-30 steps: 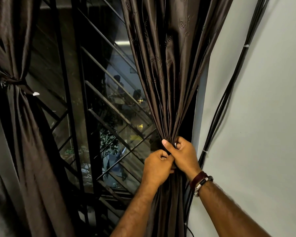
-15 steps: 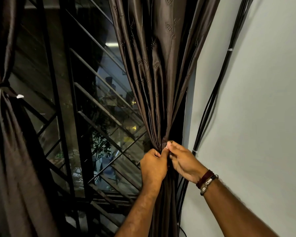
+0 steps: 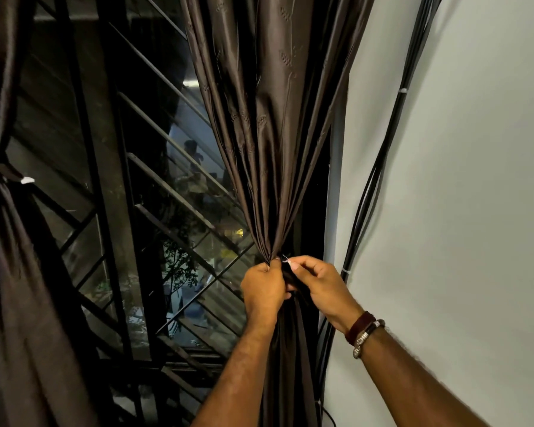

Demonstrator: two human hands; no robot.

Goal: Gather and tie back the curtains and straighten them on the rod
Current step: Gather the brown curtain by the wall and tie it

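At frame centre, the brown satin curtain point(image 3: 269, 143) hung gathered to a narrow waist. The left hand point(image 3: 264, 291) gripped the bunched folds there; the right hand point(image 3: 319, 286) pinched a dark tie-back strip point(image 3: 290, 277) beside it. Another curtain point(image 3: 0, 211) hung tied at far left.

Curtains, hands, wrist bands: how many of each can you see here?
Curtains: 2, the right curtain gathered by the left hand and right hand, and the left curtain already tied.
Hands: 2.
Wrist bands: 2, a brown band and a beaded bracelet.
Total: 6.
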